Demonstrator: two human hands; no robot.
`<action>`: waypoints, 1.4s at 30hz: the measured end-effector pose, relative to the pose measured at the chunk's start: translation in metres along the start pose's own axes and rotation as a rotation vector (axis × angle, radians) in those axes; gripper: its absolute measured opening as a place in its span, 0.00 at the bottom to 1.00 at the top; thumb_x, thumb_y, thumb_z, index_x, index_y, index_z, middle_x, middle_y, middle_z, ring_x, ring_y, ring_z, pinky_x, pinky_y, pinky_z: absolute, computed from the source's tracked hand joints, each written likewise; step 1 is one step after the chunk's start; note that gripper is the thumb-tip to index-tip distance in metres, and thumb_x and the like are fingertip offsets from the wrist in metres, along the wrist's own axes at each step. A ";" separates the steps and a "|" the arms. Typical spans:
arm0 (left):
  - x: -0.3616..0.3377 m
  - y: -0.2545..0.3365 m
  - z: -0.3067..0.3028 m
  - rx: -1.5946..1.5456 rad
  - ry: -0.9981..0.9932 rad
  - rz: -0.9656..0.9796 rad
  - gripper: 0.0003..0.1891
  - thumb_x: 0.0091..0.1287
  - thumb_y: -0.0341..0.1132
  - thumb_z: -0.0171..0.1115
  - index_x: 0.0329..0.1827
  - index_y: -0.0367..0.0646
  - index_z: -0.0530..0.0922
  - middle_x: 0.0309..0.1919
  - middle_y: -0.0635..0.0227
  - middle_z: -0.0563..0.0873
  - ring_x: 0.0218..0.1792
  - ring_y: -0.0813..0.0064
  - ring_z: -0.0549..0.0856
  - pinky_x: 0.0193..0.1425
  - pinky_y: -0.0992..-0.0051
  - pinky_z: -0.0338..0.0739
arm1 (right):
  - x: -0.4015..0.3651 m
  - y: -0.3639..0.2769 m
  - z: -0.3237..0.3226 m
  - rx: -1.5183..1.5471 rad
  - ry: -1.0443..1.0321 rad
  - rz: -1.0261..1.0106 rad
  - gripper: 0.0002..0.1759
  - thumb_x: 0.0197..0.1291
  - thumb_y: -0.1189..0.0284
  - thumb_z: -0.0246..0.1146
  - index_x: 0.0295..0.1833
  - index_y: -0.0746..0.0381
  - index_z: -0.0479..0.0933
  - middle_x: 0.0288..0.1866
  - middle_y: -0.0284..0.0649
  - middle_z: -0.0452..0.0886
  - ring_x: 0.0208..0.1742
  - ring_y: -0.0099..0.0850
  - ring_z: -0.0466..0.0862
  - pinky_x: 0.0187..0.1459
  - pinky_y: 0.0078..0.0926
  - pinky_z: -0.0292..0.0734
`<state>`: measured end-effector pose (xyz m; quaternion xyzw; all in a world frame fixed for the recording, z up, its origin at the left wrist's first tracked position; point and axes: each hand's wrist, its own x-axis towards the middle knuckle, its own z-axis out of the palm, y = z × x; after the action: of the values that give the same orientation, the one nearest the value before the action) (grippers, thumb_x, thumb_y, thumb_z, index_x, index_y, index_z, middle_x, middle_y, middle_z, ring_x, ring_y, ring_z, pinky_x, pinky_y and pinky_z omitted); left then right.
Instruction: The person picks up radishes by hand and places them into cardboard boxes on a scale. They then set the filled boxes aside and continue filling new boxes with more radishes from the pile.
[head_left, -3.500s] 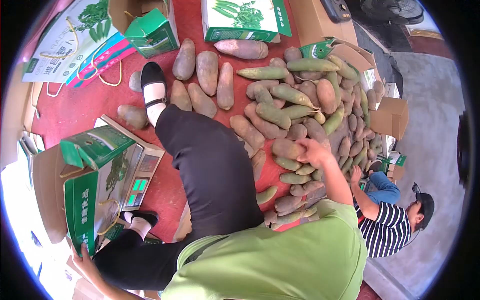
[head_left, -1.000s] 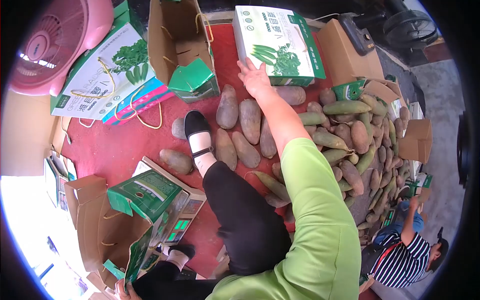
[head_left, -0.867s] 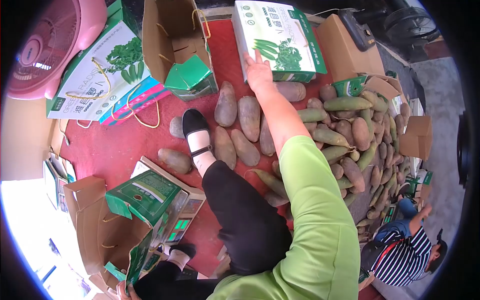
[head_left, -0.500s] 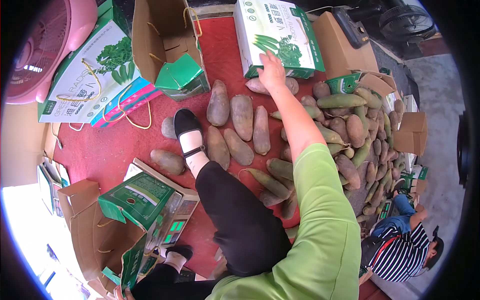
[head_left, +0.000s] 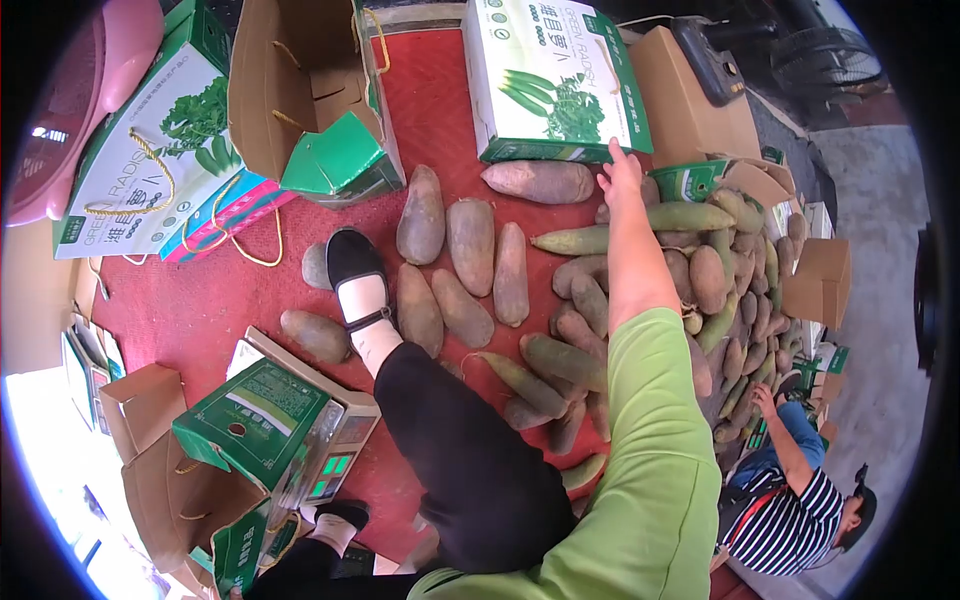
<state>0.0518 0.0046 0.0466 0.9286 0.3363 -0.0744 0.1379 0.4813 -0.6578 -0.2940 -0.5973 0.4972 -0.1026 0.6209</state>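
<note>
My right hand (head_left: 622, 178) reaches up at the end of a bare arm with a green sleeve. Its fingers are stretched out at the near edge of a white and green radish carton (head_left: 560, 80), with nothing visibly gripped. A muddy radish (head_left: 540, 182) lies along that edge, left of the hand. Under the forearm, a pile of soil-covered and greenish radishes (head_left: 708, 275) spreads to the right. At the bottom left stands an open carton (head_left: 235, 540); only a sliver of my left hand (head_left: 237, 593) shows beside it, its fingers hidden.
A digital scale (head_left: 330, 465) with a green carton (head_left: 255, 410) on it stands at lower left. Several radishes (head_left: 470, 245) lie on the red mat near my black shoe (head_left: 355, 258). An open carton (head_left: 305, 85) stands behind. At right, a person in stripes (head_left: 790, 520) crouches.
My right hand has moved from the top of the carton rightward and down to its near edge. My left hand has slipped mostly out of view. The person at right has raised an arm.
</note>
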 end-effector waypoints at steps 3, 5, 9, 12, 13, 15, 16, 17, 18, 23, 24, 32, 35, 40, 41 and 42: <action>0.003 0.025 -0.002 -0.040 -0.046 -0.134 0.30 0.59 0.23 0.52 0.69 0.39 0.67 0.56 0.54 0.81 0.39 0.71 0.78 0.45 0.70 0.74 | 0.004 -0.007 0.002 0.272 -0.128 -0.006 0.29 0.52 0.62 0.73 0.57 0.54 0.68 0.49 0.33 0.75 0.40 0.29 0.78 0.28 0.23 0.67; 0.006 0.017 -0.005 0.008 -0.080 -0.190 0.31 0.60 0.23 0.52 0.70 0.39 0.65 0.57 0.54 0.80 0.39 0.70 0.78 0.47 0.70 0.74 | 0.024 -0.007 -0.001 0.314 -0.137 0.049 0.23 0.53 0.66 0.72 0.53 0.54 0.71 0.43 0.32 0.76 0.34 0.26 0.77 0.27 0.23 0.67; 0.004 0.026 -0.004 0.014 -0.090 -0.221 0.31 0.60 0.22 0.53 0.70 0.38 0.65 0.56 0.53 0.80 0.40 0.69 0.78 0.48 0.69 0.74 | 0.021 -0.006 0.000 0.466 -0.245 0.119 0.15 0.54 0.73 0.71 0.45 0.54 0.74 0.35 0.29 0.78 0.26 0.21 0.76 0.24 0.18 0.67; -0.001 0.034 -0.004 -0.045 -0.044 -0.187 0.29 0.60 0.22 0.55 0.69 0.37 0.67 0.54 0.53 0.81 0.41 0.69 0.79 0.49 0.68 0.74 | -0.029 -0.020 0.007 0.467 -0.257 0.059 0.14 0.54 0.74 0.71 0.44 0.57 0.75 0.34 0.30 0.79 0.27 0.23 0.77 0.24 0.18 0.70; -0.003 0.023 -0.004 -0.050 -0.042 -0.189 0.29 0.60 0.22 0.55 0.69 0.37 0.67 0.54 0.53 0.81 0.41 0.69 0.79 0.49 0.68 0.74 | -0.040 -0.023 0.008 0.432 -0.262 -0.005 0.13 0.54 0.74 0.70 0.44 0.57 0.75 0.35 0.31 0.80 0.28 0.24 0.78 0.25 0.18 0.72; -0.006 -0.011 -0.002 -0.003 0.042 -0.082 0.21 0.61 0.23 0.57 0.59 0.32 0.75 0.45 0.54 0.84 0.39 0.66 0.80 0.48 0.66 0.74 | -0.057 -0.027 0.008 0.383 -0.231 -0.089 0.13 0.54 0.76 0.69 0.44 0.59 0.76 0.37 0.34 0.81 0.30 0.27 0.82 0.26 0.21 0.75; -0.006 -0.017 0.000 -0.006 0.045 -0.085 0.21 0.61 0.23 0.57 0.59 0.32 0.75 0.45 0.54 0.84 0.39 0.66 0.80 0.48 0.66 0.74 | -0.064 -0.028 0.006 0.383 -0.236 -0.091 0.13 0.54 0.76 0.69 0.44 0.59 0.76 0.37 0.34 0.81 0.30 0.27 0.82 0.26 0.21 0.75; -0.006 -0.022 0.002 -0.062 0.047 -0.080 0.17 0.61 0.24 0.58 0.53 0.31 0.77 0.42 0.54 0.85 0.39 0.65 0.80 0.47 0.66 0.75 | -0.071 -0.027 0.001 0.329 -0.201 -0.098 0.15 0.54 0.76 0.69 0.47 0.59 0.75 0.38 0.34 0.81 0.32 0.27 0.82 0.27 0.21 0.75; -0.008 -0.027 0.002 -0.121 0.051 -0.075 0.12 0.61 0.24 0.59 0.48 0.30 0.79 0.38 0.54 0.85 0.38 0.63 0.81 0.47 0.65 0.75 | -0.079 -0.027 -0.005 0.276 -0.167 -0.106 0.17 0.54 0.76 0.69 0.49 0.59 0.74 0.40 0.35 0.81 0.33 0.28 0.83 0.28 0.22 0.76; -0.014 -0.019 0.006 -0.060 0.056 0.036 0.10 0.61 0.29 0.62 0.41 0.30 0.79 0.32 0.50 0.84 0.32 0.57 0.81 0.40 0.62 0.75 | -0.143 -0.031 -0.045 0.337 -0.102 -0.267 0.12 0.56 0.77 0.66 0.46 0.62 0.76 0.34 0.36 0.82 0.26 0.27 0.83 0.24 0.18 0.75; -0.015 -0.023 0.008 -0.066 0.052 0.031 0.10 0.61 0.29 0.62 0.41 0.30 0.79 0.32 0.50 0.84 0.32 0.57 0.81 0.40 0.62 0.75 | -0.150 -0.038 -0.053 0.348 -0.102 -0.315 0.12 0.56 0.77 0.66 0.46 0.62 0.75 0.34 0.36 0.82 0.26 0.27 0.83 0.24 0.18 0.75; -0.010 -0.016 0.002 -0.010 0.099 0.031 0.11 0.60 0.31 0.63 0.43 0.34 0.80 0.32 0.51 0.85 0.32 0.58 0.82 0.38 0.63 0.76 | -0.162 -0.118 -0.036 0.323 -0.024 -0.629 0.06 0.56 0.78 0.66 0.38 0.67 0.76 0.32 0.37 0.80 0.23 0.24 0.79 0.26 0.17 0.74; -0.013 -0.004 -0.001 0.056 0.089 0.093 0.11 0.59 0.31 0.63 0.43 0.35 0.81 0.32 0.51 0.85 0.31 0.57 0.83 0.38 0.63 0.76 | -0.171 -0.124 -0.020 0.261 -0.023 -0.945 0.04 0.55 0.79 0.66 0.34 0.66 0.77 0.34 0.38 0.81 0.27 0.23 0.78 0.31 0.19 0.76; -0.012 -0.002 0.001 0.067 0.074 0.086 0.11 0.59 0.31 0.64 0.43 0.36 0.81 0.32 0.51 0.85 0.31 0.57 0.83 0.38 0.63 0.76 | -0.192 -0.121 0.008 -0.336 0.383 -1.654 0.06 0.52 0.75 0.67 0.33 0.64 0.78 0.42 0.45 0.81 0.42 0.39 0.82 0.43 0.34 0.77; -0.011 -0.002 0.001 0.070 0.076 0.087 0.11 0.59 0.31 0.64 0.43 0.36 0.81 0.32 0.51 0.85 0.31 0.57 0.83 0.38 0.63 0.76 | -0.191 -0.112 0.017 -0.415 0.309 -1.625 0.06 0.52 0.73 0.67 0.34 0.63 0.79 0.44 0.42 0.82 0.43 0.39 0.82 0.44 0.35 0.77; -0.011 -0.002 0.001 0.070 0.082 0.079 0.11 0.59 0.31 0.64 0.43 0.35 0.81 0.31 0.51 0.85 0.30 0.56 0.82 0.38 0.63 0.76 | -0.188 -0.100 0.024 -0.494 0.233 -1.595 0.06 0.52 0.72 0.67 0.36 0.61 0.80 0.45 0.40 0.82 0.44 0.39 0.83 0.44 0.36 0.77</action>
<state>0.0423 -0.0013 0.0476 0.9477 0.3018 -0.0426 0.0945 0.4551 -0.5336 -0.1216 -0.8739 -0.0043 -0.4596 0.1585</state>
